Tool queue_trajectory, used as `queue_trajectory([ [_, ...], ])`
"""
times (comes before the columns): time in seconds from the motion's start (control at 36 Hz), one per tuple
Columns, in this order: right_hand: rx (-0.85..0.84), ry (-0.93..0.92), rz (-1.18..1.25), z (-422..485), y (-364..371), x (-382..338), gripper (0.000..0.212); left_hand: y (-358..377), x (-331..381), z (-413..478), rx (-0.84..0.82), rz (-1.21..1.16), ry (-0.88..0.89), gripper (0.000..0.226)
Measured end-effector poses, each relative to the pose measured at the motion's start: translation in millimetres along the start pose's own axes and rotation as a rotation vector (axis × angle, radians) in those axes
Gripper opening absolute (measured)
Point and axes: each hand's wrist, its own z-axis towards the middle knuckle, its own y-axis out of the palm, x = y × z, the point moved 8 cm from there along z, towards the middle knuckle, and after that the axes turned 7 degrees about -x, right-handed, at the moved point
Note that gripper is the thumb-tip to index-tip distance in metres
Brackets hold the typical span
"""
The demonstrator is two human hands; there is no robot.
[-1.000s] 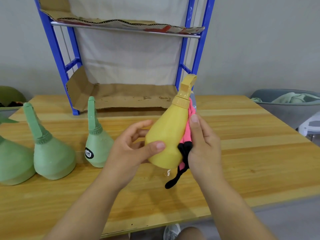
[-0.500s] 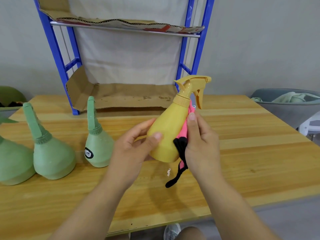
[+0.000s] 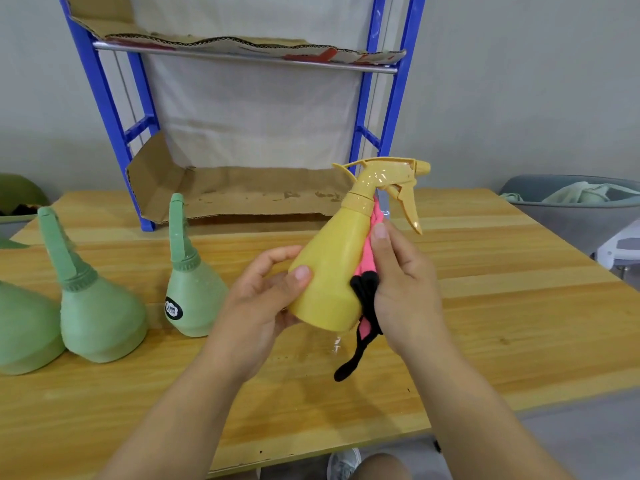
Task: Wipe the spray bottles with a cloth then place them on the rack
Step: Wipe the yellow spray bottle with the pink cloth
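**Wiping the yellow bottle: turn it under the cloth**

The left hand (image 3: 263, 306) is gripping the lower body of the yellow plastic trigger spray bottle (image 3: 329, 271), with the thumb on the near face and the fingers curled behind. It is holding the bottle tilted in the air above the middle of the pale wooden desk (image 3: 519, 289). The right hand (image 3: 405, 289) is pinning the pink fabric cloth with black trim (image 3: 366, 261) against the bottle's right side. Its thumb is lying straight along the cloth, its other fingers are hidden behind, and a black strip is dangling below.

To do this well, I judge, the left hand should be turning the bottle while the right is dragging the cloth from collar to base. The right hand should be staying off the trigger and finishing with the underside.

Counting:
- One yellow bottle, in hand.
- Three green plastic cone-shaped spray bottles (image 3: 100, 317) standing near the desk's left edge, the leftmost green bottle (image 3: 20, 330) being cut by the frame.
- One cloth.
- One blue metal rack (image 3: 103, 98) standing at the far edge and showing two cardboard-lined shelves; no bottle is standing on it yet.
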Motion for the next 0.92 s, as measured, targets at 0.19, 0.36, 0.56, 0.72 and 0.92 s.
queue_trajectory([
  [0.19,0.020,-0.028,-0.048,-6,2,-2,0.035,4,6,-5,0.013,0.374,0.073,0.077],
  [0.36,-0.012,-0.042,-0.029,-8,5,0,0.032,2,13,-6,-0.001,0.258,0.073,0.071],
  [0.56,-0.047,0.039,0.218,-5,3,3,0.024,5,12,-6,-0.035,0.090,0.011,0.078],
  [0.72,0.020,0.039,0.193,-6,-3,5,0.028,10,12,-6,-0.021,0.281,0.012,0.052],
  [0.92,0.025,0.043,0.055,-8,0,5,0.044,6,11,-8,0.015,0.548,0.057,0.077],
])
